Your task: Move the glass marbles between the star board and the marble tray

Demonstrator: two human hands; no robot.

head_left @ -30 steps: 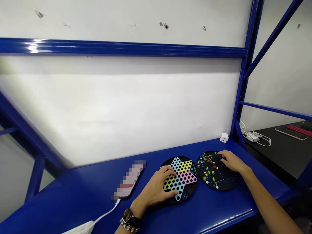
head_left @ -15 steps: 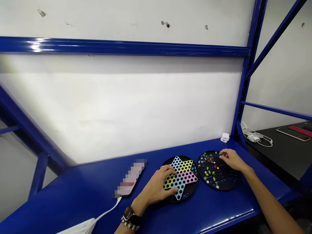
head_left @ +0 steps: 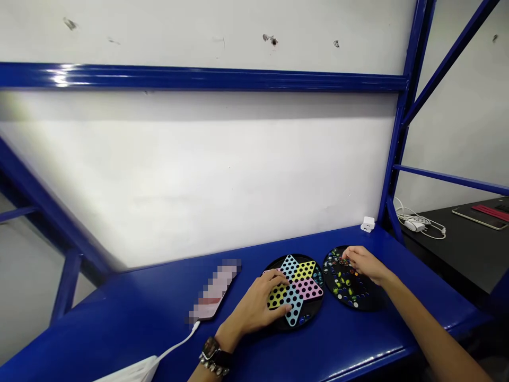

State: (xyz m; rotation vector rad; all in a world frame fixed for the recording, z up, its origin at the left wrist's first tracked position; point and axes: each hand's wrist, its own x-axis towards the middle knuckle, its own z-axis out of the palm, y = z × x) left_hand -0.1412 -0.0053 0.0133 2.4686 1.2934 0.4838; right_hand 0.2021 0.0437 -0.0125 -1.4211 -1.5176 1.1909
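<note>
A star-shaped Chinese checkers board (head_left: 310,289) with blue, yellow and pink points sits in a round black tray (head_left: 316,313). My left hand (head_left: 258,302) rests over its left side, thumb and fingers spread. Marbles (head_left: 318,276) show in the tray's gaps beside the star. To the right lies a second round black tray (head_left: 371,303), scattered with green, red, white and blue marbles. Over its far part is my right hand (head_left: 366,264), thumb and fingertips pinched together near the dark red marbles. Whatever is between those fingertips is too small to make out.
A phone (head_left: 217,294) with a white cable (head_left: 178,342) lies left of the boards on the blue table (head_left: 139,297). A white charger (head_left: 368,224) stands at the back right. Blue posts and a white wall (head_left: 222,175) bound the table; a black desk (head_left: 469,254) lies beyond.
My right hand has moved left across the marble tray, from its far right part toward the red marbles. My left hand has stayed on the star board.
</note>
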